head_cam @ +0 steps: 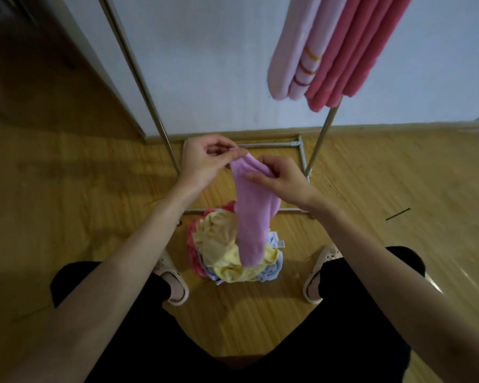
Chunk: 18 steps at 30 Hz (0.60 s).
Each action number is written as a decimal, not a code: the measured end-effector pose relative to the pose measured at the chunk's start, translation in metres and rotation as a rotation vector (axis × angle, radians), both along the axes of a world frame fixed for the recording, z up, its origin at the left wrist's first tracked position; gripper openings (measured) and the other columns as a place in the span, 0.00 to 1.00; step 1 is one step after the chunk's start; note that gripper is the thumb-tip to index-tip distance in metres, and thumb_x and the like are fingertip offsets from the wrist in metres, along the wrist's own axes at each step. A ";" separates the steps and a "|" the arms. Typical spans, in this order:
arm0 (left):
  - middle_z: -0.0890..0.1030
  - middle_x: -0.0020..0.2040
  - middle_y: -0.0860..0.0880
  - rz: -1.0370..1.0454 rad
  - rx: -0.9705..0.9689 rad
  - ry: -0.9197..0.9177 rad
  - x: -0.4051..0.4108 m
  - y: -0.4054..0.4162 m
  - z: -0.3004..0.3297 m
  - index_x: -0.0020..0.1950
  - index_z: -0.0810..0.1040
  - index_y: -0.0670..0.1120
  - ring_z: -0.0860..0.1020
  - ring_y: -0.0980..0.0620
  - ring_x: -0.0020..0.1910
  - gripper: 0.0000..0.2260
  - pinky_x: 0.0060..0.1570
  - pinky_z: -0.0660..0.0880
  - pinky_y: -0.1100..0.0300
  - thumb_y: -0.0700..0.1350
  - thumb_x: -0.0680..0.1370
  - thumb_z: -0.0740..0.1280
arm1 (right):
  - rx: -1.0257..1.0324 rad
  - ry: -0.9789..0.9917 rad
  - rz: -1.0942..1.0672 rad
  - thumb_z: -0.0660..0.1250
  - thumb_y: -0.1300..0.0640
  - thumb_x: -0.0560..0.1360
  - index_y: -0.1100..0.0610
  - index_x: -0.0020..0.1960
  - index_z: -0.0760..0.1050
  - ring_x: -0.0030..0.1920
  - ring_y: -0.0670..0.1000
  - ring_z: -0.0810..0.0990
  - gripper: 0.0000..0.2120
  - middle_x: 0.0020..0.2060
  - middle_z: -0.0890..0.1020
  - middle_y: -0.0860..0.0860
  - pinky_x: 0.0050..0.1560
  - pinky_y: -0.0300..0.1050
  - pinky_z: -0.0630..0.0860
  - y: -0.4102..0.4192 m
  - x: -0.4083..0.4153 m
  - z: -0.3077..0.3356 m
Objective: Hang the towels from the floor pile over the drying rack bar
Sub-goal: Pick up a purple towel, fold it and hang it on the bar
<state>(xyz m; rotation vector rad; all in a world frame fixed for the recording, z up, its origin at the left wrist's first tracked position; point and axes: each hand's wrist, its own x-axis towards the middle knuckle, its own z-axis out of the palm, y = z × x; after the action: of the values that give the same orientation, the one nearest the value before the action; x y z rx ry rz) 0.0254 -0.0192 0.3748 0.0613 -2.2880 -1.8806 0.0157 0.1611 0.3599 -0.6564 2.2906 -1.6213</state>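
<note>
— Hands? 
— Left hand point(202, 161) and right hand point(281, 179) pinching the top edge of a purple towel point(250, 217), held up and hanging down.

— Pile? 
— Towel pile point(230, 250) on the floor between the feet, near the drying rack point(320, 142); pink towels point(329, 48) hanging far right.

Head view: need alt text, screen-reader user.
Both hands hold up a purple towel by its top edge, left hand and right hand each pinching a corner, above a pile of towels on the wooden floor. Pink towels already hang on the drying rack behind.
</note>
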 end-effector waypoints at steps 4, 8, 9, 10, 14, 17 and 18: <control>0.84 0.36 0.50 -0.071 0.157 -0.066 0.018 -0.001 0.017 0.45 0.81 0.42 0.83 0.51 0.38 0.10 0.42 0.80 0.58 0.43 0.81 0.62 | -0.066 0.073 -0.067 0.71 0.59 0.74 0.64 0.34 0.72 0.31 0.42 0.65 0.14 0.28 0.67 0.48 0.30 0.38 0.62 -0.001 0.007 0.039; 0.82 0.55 0.40 -0.353 0.168 -0.233 0.037 -0.016 0.010 0.61 0.77 0.37 0.80 0.45 0.54 0.16 0.54 0.77 0.56 0.42 0.76 0.63 | -0.109 0.094 -0.106 0.70 0.60 0.75 0.58 0.33 0.69 0.31 0.43 0.63 0.15 0.28 0.66 0.48 0.30 0.36 0.61 0.001 0.013 0.076; 0.80 0.57 0.40 -0.414 0.110 -0.237 0.041 -0.016 0.009 0.63 0.75 0.37 0.79 0.46 0.56 0.19 0.54 0.77 0.58 0.39 0.73 0.64 | -0.113 0.107 -0.103 0.69 0.60 0.75 0.59 0.33 0.69 0.31 0.44 0.63 0.14 0.28 0.66 0.49 0.30 0.36 0.61 0.001 0.014 0.083; 0.79 0.58 0.41 -0.457 0.040 -0.223 0.045 -0.014 0.010 0.64 0.74 0.38 0.78 0.48 0.57 0.21 0.55 0.76 0.59 0.36 0.71 0.66 | -0.115 0.117 -0.100 0.70 0.60 0.75 0.60 0.34 0.70 0.31 0.45 0.64 0.14 0.28 0.65 0.50 0.30 0.37 0.61 0.001 0.014 0.089; 0.81 0.55 0.51 -0.498 -0.175 -0.158 0.052 -0.004 0.022 0.58 0.78 0.48 0.78 0.55 0.57 0.14 0.60 0.73 0.60 0.39 0.74 0.72 | -0.120 0.167 -0.106 0.69 0.58 0.75 0.69 0.37 0.70 0.33 0.49 0.64 0.16 0.30 0.66 0.52 0.33 0.45 0.62 -0.001 0.016 0.109; 0.82 0.50 0.53 -0.470 -0.231 -0.209 0.053 -0.005 0.019 0.54 0.81 0.44 0.79 0.62 0.50 0.08 0.57 0.73 0.60 0.39 0.75 0.71 | -0.165 0.192 -0.145 0.69 0.58 0.75 0.72 0.39 0.70 0.34 0.50 0.64 0.18 0.31 0.65 0.53 0.34 0.48 0.61 -0.001 0.017 0.120; 0.83 0.48 0.51 -0.466 -0.222 -0.227 0.054 -0.006 0.018 0.52 0.81 0.42 0.79 0.62 0.47 0.07 0.55 0.75 0.60 0.38 0.75 0.70 | -0.193 0.187 -0.169 0.69 0.57 0.75 0.72 0.39 0.70 0.34 0.50 0.64 0.19 0.31 0.65 0.53 0.34 0.48 0.62 0.000 0.017 0.122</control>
<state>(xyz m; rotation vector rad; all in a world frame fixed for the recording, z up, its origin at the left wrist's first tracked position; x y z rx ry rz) 0.0795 -0.0252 0.3926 -0.3324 -2.8515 -1.8750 0.0326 0.1608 0.4816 -0.7007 2.3955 -1.9539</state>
